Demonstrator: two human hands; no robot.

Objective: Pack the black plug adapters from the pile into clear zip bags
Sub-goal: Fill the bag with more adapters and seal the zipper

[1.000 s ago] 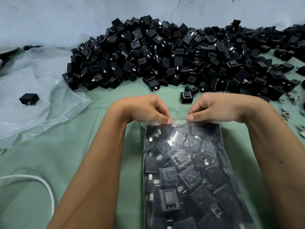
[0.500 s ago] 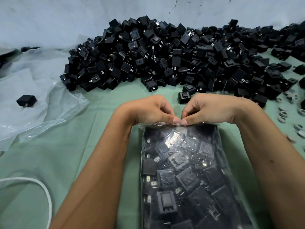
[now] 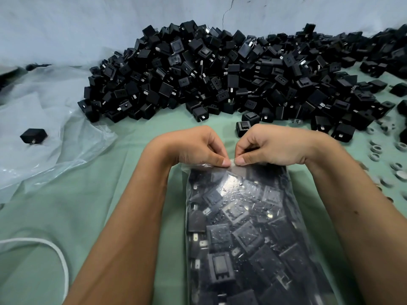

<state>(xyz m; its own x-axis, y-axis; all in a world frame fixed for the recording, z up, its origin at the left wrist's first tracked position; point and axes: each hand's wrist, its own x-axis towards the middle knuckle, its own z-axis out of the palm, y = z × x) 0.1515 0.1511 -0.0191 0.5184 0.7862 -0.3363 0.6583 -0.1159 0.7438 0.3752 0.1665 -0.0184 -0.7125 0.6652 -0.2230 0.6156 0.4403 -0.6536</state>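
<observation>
A clear zip bag [image 3: 246, 227] full of black plug adapters lies on the green cloth between my forearms. My left hand [image 3: 196, 146] pinches the bag's top strip near its middle. My right hand [image 3: 271, 146] pinches the same strip right beside it, thumbs almost touching. A large pile of black plug adapters [image 3: 220, 73] spreads across the back of the table, just beyond my hands.
Crumpled clear plastic sheeting [image 3: 44, 133] lies at the left with a single black adapter [image 3: 33, 135] on it. A white cord [image 3: 59, 258] curves at the lower left. Small grey rings [image 3: 387, 159] are scattered at the right edge.
My two hands have slid toward each other along the bag's top strip, from a small gap apart to nearly touching at the middle.
</observation>
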